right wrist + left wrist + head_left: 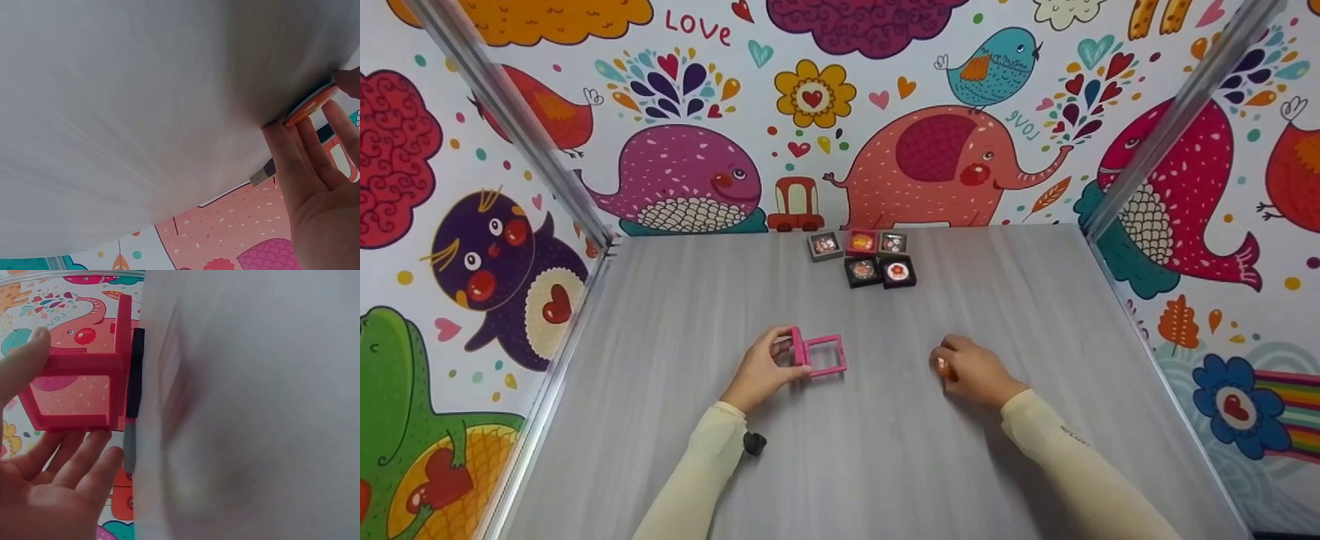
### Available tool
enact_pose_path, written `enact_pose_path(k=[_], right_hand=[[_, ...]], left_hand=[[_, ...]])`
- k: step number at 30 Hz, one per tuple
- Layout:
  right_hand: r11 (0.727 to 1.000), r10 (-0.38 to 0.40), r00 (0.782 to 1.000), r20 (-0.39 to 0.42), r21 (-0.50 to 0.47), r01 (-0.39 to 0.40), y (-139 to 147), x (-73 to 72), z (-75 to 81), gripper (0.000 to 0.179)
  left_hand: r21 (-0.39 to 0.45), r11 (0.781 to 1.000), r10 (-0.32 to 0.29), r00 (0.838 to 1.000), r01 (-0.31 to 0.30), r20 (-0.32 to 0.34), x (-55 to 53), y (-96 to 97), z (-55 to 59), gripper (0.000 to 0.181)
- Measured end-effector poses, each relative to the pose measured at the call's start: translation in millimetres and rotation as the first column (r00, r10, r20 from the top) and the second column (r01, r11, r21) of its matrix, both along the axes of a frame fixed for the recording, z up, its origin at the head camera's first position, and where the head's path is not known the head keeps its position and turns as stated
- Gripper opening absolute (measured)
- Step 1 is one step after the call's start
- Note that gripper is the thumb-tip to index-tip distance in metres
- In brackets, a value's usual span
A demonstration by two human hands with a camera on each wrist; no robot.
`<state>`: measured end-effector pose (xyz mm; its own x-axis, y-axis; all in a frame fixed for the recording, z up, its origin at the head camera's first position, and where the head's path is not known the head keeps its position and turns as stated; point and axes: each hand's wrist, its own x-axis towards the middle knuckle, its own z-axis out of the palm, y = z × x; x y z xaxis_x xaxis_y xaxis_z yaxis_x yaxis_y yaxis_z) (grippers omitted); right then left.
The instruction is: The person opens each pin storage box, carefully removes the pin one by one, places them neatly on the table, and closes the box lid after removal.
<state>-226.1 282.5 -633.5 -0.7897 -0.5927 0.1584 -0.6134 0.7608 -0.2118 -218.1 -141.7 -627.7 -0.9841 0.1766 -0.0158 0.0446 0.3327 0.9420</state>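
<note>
My left hand (761, 373) grips a pink hinged square frame (799, 349) just above the table. One half of it stands upright between thumb and fingers, and the other lies out flat to the right. Its opening has nothing inside in the left wrist view, where the thumb presses the top bar. To the right, my right hand (976, 373) pinches a small round orange disc (313, 107) by its edge, low over the table. In the head view the curled fingers hide most of that disc (942, 367).
Several small square framed boxes with round pictures stand at the back of the grey table (870, 465): a grey one (814, 255), a red one (851, 250), a greenish one (893, 242), and two black ones (910, 281). Cartoon-printed walls (802, 157) enclose three sides.
</note>
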Motion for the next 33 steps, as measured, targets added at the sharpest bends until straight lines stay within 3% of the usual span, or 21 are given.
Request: enact_pose_path(k=[14, 26, 33], right_hand=[[0.997, -0.046, 0.997, 0.057, -0.061, 0.050, 2, 1.3, 3.1, 0.029], [0.995, -0.059, 0.997, 0.048, -0.074, 0.062, -1, -3.8, 5.5, 0.022], [0.994, -0.098, 0.992, 0.075, -0.051, 0.102, -5, -11.4, 7.3, 0.020]], left_hand=[[0.042, 0.998, -0.043, 0.998, 0.041, 0.039, -6.7, 1.0, -15.6, 0.082], [0.053, 0.997, -0.060, 0.998, 0.060, 0.001, -5.3, 1.9, -18.9, 0.080], [0.029, 0.991, -0.130, 0.991, 0.130, 0.008, 0.7, 0.4, -20.3, 0.100]])
